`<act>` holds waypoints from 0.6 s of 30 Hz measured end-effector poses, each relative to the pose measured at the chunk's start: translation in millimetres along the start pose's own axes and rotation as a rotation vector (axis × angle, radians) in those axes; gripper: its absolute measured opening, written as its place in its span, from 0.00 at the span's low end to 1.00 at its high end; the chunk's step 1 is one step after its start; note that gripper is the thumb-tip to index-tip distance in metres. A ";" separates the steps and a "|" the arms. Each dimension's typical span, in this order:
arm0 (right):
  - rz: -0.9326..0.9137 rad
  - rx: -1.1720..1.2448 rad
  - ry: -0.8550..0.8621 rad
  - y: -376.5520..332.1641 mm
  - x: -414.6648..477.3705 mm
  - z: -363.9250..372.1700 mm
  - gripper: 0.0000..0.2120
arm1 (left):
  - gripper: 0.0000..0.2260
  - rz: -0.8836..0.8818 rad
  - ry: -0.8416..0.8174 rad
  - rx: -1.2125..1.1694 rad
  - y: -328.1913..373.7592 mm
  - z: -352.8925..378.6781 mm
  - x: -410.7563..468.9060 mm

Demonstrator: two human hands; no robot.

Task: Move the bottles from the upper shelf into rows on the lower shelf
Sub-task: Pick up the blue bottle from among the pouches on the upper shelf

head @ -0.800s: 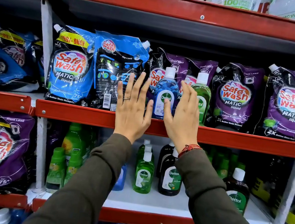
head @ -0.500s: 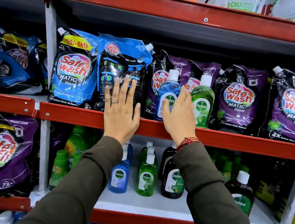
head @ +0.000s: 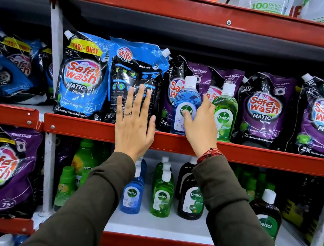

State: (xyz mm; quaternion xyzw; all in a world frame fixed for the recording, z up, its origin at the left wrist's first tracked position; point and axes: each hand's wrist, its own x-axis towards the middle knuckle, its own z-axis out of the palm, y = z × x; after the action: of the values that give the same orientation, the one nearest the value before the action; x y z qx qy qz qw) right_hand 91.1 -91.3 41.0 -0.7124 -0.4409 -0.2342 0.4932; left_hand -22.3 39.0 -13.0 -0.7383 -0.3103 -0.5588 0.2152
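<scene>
On the upper shelf (head: 91,129), far left: blue Safe Wash pouch (head: 82,77) stands upright, just beside a darker blue pouch (head: 137,71).
Your left hand (head: 134,122): fingers spread wide, palm flat against the darker pouch, holding nothing.
Blue Dettol bottle (head: 187,101): upright at the upper shelf's front edge.
Your right hand (head: 201,123): thumb on the blue bottle's label, fingers reaching between it and its neighbour; grip not closed.
Green Dettol bottle (head: 225,112): upright, just beside the blue one.
Lower shelf (head: 161,225): blue, green and brown Dettol bottles in rows.
</scene>
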 end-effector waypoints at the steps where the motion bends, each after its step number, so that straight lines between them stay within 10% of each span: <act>1: 0.008 0.049 -0.006 0.8 2.3 -2.0 0.32 | 0.29 0.001 0.003 -0.002 -0.1 0.3 -0.1; 18: 0.098 0.722 -0.021 -19.4 -7.4 -27.8 0.19 | 0.30 0.068 -0.052 -0.089 -7.6 -7.2 -8.7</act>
State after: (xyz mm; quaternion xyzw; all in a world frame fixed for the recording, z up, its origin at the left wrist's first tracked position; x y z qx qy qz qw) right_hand 73.6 -117.1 56.1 -0.5148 -0.4658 -0.0321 0.7190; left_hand -34.2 37.8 -19.5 -0.7716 -0.2654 -0.5450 0.1928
